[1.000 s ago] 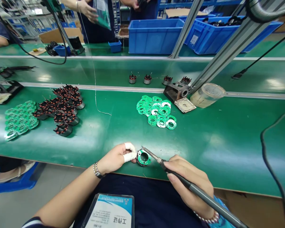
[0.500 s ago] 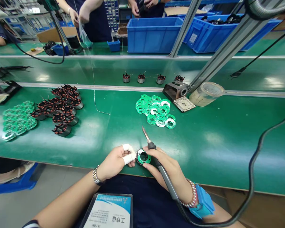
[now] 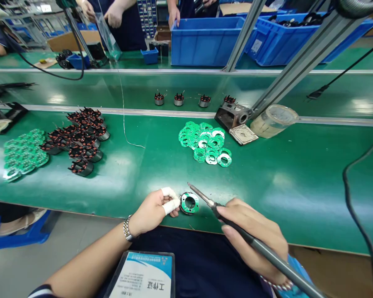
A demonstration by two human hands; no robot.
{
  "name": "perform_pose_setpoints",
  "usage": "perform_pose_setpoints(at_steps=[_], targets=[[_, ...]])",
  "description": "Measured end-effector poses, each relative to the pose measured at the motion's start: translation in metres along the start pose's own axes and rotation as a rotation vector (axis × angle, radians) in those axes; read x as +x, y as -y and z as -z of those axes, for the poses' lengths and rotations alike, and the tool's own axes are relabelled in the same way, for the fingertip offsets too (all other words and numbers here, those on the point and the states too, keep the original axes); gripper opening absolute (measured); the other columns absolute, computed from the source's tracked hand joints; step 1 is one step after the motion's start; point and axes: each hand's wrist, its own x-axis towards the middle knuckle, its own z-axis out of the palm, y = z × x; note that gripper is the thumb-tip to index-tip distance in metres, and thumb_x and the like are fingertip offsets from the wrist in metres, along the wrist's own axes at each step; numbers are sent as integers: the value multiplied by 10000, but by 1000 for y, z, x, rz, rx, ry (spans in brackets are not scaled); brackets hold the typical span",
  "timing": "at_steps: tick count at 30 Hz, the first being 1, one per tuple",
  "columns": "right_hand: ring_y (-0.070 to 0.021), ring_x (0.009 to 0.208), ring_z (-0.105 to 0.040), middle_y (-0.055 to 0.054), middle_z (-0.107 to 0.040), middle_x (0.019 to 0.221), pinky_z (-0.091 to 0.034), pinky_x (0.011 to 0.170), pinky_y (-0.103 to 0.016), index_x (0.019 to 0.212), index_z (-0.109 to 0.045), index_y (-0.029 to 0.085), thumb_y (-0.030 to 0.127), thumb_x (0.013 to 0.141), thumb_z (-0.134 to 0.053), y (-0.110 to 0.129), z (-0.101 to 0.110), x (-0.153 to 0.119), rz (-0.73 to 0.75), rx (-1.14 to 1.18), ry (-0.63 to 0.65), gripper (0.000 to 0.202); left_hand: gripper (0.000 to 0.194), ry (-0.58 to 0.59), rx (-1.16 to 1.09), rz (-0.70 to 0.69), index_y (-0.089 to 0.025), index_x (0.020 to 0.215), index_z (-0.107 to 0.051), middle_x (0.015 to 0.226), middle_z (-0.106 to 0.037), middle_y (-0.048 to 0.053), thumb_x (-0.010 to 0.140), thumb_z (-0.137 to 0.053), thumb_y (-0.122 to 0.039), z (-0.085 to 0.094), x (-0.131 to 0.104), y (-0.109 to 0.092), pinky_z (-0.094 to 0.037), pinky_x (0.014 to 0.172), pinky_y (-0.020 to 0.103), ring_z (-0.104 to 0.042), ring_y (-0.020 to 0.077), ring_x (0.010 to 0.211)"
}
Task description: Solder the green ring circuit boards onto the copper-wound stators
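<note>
A round green circuit board sits on a dark motor part near the table's front edge. White-wrapped fingertips of my left hand pinch this assembly at its left side. My right hand is wrapped round the dark handle of a soldering iron, whose tip points up and left, just above the board without visibly touching it. Beyond lies a pile of green ring boards. Copper-wound motor parts are bunched at the left, beside another batch of green boards.
Behind the ring boards stand a metal iron holder, a sponge and a cloudy tub. Several motor parts line the rear strip. Blue bins and co-workers' hands are farther back. A slanted metal post rises at right.
My right hand has let go of the board's right side and moved right, gripping the iron. The iron's tip has swung lower, close over the board. A co-worker's hand now rests on the blue bin.
</note>
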Motion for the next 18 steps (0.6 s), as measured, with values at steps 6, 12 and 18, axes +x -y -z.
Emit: perform_pose_setpoints(at_steps=[6, 12, 18], targets=[[-139, 485, -546, -24, -588, 557, -475, 458, -260, 877, -652, 196, 79, 777, -488, 6, 4, 2, -101, 103, 61, 225, 191, -14, -21, 13, -156, 669, -523, 593, -568, -14, 738, -600, -316, -1, 0, 0, -448, 584, 247, -564, 109, 561], [-140, 521, -546, -39, -615, 605, -474, 465, -261, 884, -655, 183, 72, 776, -501, 3, -1, 0, -120, 115, 84, 219, 162, -20, -4, 15, -160, 667, -522, 593, -568, -15, 739, -589, -289, -1, -1, 0, -449, 590, 247, -562, 110, 565], [-135, 532, -540, -29, -602, 595, -473, 475, -256, 895, -649, 182, 52, 761, -510, 1, -1, 1, -107, 125, 95, 233, 142, -12, 15, 18, -161, 664, -517, 593, -567, -13, 745, -568, -266, -1, -1, 0, -448, 603, 253, -563, 114, 570]])
